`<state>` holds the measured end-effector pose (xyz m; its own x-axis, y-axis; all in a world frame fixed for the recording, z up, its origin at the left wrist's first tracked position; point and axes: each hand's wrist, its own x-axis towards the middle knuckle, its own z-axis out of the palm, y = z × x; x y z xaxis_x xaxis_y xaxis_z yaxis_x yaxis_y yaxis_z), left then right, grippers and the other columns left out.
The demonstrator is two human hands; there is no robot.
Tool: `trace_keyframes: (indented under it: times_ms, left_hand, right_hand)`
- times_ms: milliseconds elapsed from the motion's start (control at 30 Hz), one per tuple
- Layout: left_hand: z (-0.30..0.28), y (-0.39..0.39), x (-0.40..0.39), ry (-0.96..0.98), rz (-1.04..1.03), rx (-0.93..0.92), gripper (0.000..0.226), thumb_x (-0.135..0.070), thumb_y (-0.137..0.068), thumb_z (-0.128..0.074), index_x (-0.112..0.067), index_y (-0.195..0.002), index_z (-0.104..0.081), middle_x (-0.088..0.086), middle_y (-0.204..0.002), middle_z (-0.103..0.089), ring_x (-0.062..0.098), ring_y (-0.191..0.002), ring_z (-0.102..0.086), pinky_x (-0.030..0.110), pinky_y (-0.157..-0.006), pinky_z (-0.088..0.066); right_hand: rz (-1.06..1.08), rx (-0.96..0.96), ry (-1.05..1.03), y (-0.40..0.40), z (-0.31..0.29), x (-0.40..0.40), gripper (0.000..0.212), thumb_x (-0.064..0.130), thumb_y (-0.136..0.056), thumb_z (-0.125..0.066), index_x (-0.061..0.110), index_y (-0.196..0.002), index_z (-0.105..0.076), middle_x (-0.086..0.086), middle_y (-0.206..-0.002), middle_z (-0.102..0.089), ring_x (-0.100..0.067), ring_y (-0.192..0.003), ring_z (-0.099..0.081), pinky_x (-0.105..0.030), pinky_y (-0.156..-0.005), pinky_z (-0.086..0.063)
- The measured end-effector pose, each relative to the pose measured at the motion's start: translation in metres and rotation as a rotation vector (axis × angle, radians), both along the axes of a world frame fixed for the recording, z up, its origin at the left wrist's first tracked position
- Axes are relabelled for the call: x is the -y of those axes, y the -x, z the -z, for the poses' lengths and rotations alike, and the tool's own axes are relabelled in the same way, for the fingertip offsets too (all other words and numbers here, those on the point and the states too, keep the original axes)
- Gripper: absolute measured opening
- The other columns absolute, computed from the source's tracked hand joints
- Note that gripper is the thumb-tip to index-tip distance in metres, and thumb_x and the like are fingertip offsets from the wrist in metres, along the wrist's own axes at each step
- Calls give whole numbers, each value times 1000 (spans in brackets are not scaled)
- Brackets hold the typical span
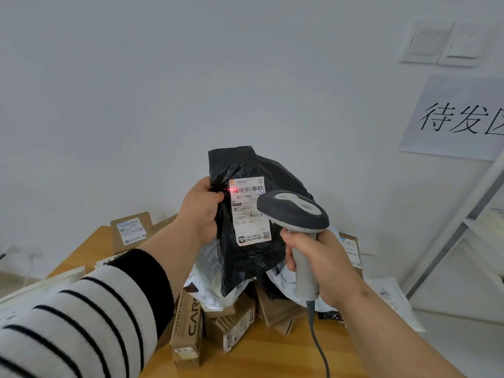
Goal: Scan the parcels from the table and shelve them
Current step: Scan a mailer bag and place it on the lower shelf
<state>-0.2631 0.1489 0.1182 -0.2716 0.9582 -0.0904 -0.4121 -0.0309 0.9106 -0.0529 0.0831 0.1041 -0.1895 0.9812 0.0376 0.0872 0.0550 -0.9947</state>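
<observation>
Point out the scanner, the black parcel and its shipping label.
scanner (293, 211), head view: dark top of its head.
black parcel (275, 170), head view: crinkled upper bag.
shipping label (249, 211), head view: middle of the white sticker.

Single head-worn view, forward and down, close over the wooden table (261, 356).

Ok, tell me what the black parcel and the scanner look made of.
Black parcel: thin glossy plastic film, by its crinkles and sheen, with a white paper-like label. Scanner: apparently hard moulded plastic, matte dark grey head over a light grey handle.
</observation>
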Motion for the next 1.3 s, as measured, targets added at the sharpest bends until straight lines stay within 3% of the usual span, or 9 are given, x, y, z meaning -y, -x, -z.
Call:
trace_keyframes:
  times_ms: [333,567,1300]
  left_hand:
    - [-3,-5,8,-2,-12,-2,41,13,-96,-33,-11,-101,-66,10,-78,-76,24,-66,-74,34,-51,-57]
    - [-3,-9,9,12,-32,-4,39,11,-97,-35,-11,-109,-66,13,-87,-75,25,-71,-74,34,-53,-58]
    - [-2,-31,11,3,-80,-44,40,13,-95,-35,-13,-98,-66,10,-80,-76,26,-69,-74,36,-54,-58]
  right_hand:
    - [-11,29,-9,-11,-2,3,21,22,-94,-66,9,-77,-61,-4,-63,-58,-14,-54,-55,-18,-54,-48]
    - [-21,14,-3,-17,-2,4,19,22,-93,-66,9,-80,-61,-3,-64,-59,-14,-54,-56,-17,-54,-48]
    - [-96,-29,21,-46,-4,-2,16,20,-93,-67,8,-84,-62,-3,-64,-57,-13,-53,-55,-19,-54,-47]
